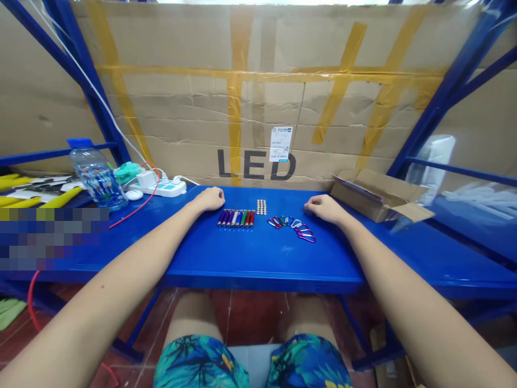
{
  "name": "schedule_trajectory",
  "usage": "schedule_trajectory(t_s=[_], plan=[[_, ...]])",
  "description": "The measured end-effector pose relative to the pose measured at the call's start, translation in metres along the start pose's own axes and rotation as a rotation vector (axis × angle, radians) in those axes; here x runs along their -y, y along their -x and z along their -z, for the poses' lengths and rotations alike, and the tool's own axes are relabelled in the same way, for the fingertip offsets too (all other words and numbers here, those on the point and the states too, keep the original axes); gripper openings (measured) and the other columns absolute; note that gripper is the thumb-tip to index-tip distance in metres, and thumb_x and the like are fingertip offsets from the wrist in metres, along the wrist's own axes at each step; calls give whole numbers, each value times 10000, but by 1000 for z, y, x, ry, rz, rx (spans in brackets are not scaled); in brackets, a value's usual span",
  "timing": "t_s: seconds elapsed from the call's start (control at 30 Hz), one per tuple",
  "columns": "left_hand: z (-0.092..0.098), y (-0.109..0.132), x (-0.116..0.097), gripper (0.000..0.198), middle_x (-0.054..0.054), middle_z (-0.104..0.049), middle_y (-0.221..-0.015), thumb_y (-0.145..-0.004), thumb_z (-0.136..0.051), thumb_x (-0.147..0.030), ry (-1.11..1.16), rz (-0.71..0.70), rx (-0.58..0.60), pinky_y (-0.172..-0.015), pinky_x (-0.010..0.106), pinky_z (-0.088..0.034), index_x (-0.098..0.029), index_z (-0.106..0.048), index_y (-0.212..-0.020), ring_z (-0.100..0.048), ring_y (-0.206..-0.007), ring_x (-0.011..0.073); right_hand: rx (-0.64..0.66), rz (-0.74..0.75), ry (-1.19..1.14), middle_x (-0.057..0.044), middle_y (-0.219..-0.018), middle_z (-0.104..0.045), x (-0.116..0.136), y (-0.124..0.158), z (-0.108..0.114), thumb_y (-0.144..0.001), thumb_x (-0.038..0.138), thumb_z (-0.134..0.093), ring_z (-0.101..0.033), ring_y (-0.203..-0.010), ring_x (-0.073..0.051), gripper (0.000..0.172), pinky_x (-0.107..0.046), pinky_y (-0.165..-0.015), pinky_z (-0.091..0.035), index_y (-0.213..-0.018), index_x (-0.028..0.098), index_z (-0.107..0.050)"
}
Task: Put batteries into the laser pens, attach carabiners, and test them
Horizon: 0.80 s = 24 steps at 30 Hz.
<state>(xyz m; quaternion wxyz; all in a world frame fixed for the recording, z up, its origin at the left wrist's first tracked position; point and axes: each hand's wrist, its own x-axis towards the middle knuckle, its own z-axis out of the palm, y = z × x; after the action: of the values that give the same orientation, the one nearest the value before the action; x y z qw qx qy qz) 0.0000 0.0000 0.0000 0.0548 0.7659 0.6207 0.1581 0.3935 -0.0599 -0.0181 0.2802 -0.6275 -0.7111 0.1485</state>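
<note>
Both my hands rest on a blue metal table (250, 258). My left hand (210, 198) lies curled in a loose fist just left of a row of several small coloured cylinders (236, 218) that lie side by side. My right hand (323, 207) is curled too, right beside a cluster of coloured carabiner clips (293, 226). Between the two hands, farther back, sits a small block of silvery button cells (262, 206). Neither hand holds anything that I can see.
An open flat cardboard box (379, 199) lies at the right. At the left stand a clear water bottle (97, 180), a white power strip (161, 187) with a red cable, and a white mouse (133, 194). A taped cardboard sheet (258, 108) marked LED walls off the back.
</note>
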Motion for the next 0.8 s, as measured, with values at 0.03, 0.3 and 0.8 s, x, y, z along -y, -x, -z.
schedule_trajectory(t_s=[0.03,0.3,0.8], plan=[[0,0,0,112,91,-749,-914,-687,-608,-230,2,11,0,-769,286,-501,-205,-679,-770,-676,-843,226,0,0,1,-71,-734,-717,0,0,0,-808,350,-580,-603,-672,-172,244,-260,-613,-440,-765,141,-696],[2,4,-9,44,113,-740,-859,-678,-629,-210,45,44,-32,-777,325,-499,-190,-663,-696,-675,-830,248,-9,10,-3,-59,-716,-708,1,0,1,-808,341,-577,-595,-664,-161,234,-250,-608,-433,-754,140,-684],[2,33,-80,130,39,-750,-943,-785,-637,-222,240,-516,-33,-884,326,-467,-204,-740,-862,-651,-953,207,-166,61,42,-53,-743,-704,24,5,2,-808,302,-534,-603,-715,-176,216,-271,-657,-424,-716,159,-669]])
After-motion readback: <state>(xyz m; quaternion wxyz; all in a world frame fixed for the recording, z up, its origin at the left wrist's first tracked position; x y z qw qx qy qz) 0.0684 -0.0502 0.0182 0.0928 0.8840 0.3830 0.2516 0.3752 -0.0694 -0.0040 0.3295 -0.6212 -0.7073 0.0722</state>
